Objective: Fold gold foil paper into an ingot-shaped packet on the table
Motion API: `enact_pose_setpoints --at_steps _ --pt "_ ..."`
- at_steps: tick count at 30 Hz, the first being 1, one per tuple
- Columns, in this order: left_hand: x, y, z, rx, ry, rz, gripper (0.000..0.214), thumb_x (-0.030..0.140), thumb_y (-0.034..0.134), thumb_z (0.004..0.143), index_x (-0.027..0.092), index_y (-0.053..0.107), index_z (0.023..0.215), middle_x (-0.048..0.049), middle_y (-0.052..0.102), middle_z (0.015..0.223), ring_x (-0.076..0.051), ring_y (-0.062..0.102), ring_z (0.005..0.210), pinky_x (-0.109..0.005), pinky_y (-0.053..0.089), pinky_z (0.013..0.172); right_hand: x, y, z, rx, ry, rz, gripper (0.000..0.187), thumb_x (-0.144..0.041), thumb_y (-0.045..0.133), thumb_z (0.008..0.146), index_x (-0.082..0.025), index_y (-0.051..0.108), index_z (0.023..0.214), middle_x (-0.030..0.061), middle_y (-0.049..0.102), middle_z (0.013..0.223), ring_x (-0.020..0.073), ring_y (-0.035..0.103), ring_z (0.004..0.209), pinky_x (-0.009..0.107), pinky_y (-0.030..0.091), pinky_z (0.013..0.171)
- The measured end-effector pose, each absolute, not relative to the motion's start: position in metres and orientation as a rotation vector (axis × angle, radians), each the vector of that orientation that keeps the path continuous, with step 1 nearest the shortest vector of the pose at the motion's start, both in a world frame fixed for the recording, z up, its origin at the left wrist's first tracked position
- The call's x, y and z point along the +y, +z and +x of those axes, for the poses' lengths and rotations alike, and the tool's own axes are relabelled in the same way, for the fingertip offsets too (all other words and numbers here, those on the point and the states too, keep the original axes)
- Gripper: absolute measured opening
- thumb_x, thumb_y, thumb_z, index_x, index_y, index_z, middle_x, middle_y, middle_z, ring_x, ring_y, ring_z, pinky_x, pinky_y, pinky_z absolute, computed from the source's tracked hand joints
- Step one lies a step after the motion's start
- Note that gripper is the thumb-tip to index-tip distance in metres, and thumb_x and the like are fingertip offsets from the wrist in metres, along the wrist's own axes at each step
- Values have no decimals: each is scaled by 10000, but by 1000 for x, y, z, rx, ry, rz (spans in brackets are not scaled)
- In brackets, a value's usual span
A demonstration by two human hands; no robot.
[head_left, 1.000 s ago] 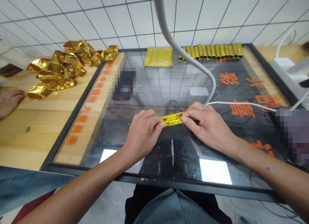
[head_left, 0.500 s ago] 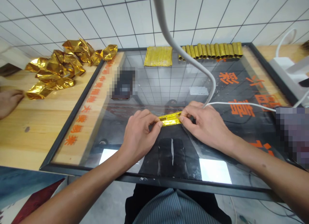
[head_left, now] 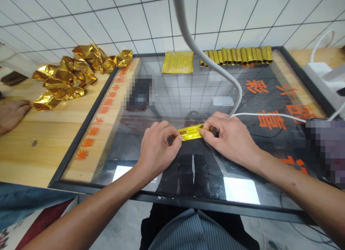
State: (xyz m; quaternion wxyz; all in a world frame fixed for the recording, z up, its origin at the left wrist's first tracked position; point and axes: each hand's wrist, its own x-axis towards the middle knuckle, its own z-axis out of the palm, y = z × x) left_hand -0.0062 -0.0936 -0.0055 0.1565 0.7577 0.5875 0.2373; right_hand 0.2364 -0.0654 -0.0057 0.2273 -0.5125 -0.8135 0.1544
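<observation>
A narrow folded strip of gold foil paper (head_left: 191, 132) lies on the glass panel (head_left: 172, 99) in the middle. My left hand (head_left: 157, 147) pinches its left end with thumb and fingers closed. My right hand (head_left: 229, 137) pinches its right end the same way. Both hands rest on the glass.
A flat stack of gold foil sheets (head_left: 177, 61) and a row of several rolled gold pieces (head_left: 237, 56) lie along the far edge. A heap of crumpled gold foil (head_left: 71, 72) sits on the wooden table at left, near another person's hand (head_left: 12, 113). A white cable (head_left: 210, 63) hangs down the middle.
The strip has been pressed a little tighter between my fingers, and my hands shifted very slightly. The rest stays put.
</observation>
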Motion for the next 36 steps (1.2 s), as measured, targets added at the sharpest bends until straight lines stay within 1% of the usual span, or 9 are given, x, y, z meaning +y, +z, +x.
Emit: enact_pose_setpoints --at_steps 3,9,13,18,24,27,31,36 --pt "-94 -5 -5 1688 686 2150 210 199 645 924 224 623 717 -5 673 840 -206 571 847 -389 422 823 -65 -6 236 -2246 409 -1416 144 -282 673 969 -243 665 830 1 673 806 191 618 738 377 424 765" --pt "-93 -5 -5 1684 692 2142 200 194 647 909 229 629 713 -3 676 845 -208 562 843 -391 417 814 -65 -5 236 -2245 422 -1410 138 -285 681 958 -242 671 827 7 673 797 193 609 727 361 425 716" --pt "-93 -5 -4 1704 687 2146 206 193 651 900 226 607 702 -1 665 830 -207 554 833 -392 409 809 -65 -4 236 -2246 422 -1424 122 -285 681 954 -242 679 839 10 680 808 200 624 736 367 433 729" --pt "-93 -6 -4 1711 676 2149 189 188 659 895 230 621 715 1 669 836 -210 562 847 -388 410 810 -65 -5 236 -2249 408 -1414 123 -276 682 951 -243 665 834 12 678 813 204 631 750 366 433 735" --pt "-92 -4 -3 1727 713 2085 220 195 680 890 228 591 692 8 654 794 -216 575 859 -389 407 805 -64 -6 236 -2249 403 -1419 111 -289 688 948 -247 678 845 13 686 824 199 621 736 358 426 712" --pt "-93 -5 -5 1695 746 2042 218 192 690 892 230 603 695 13 660 797 -215 591 879 -390 418 822 -64 -6 237 -2250 416 -1424 121 -293 686 956 -244 679 845 14 683 828 199 625 738 363 430 716" --pt "-94 -5 -8 1621 740 2077 189 191 682 908 237 665 726 9 677 830 -211 591 876 -392 419 831 -64 -5 238 -2237 463 -1423 122 -300 687 962 -241 686 855 17 678 835 199 622 741 364 431 708" --pt "-94 -6 -7 1632 729 2107 219 175 674 900 232 646 690 7 672 813 -207 570 844 -396 416 831 -64 -5 238 -2240 456 -1418 126 -301 685 963 -239 676 853 20 678 836 199 615 743 365 429 703"
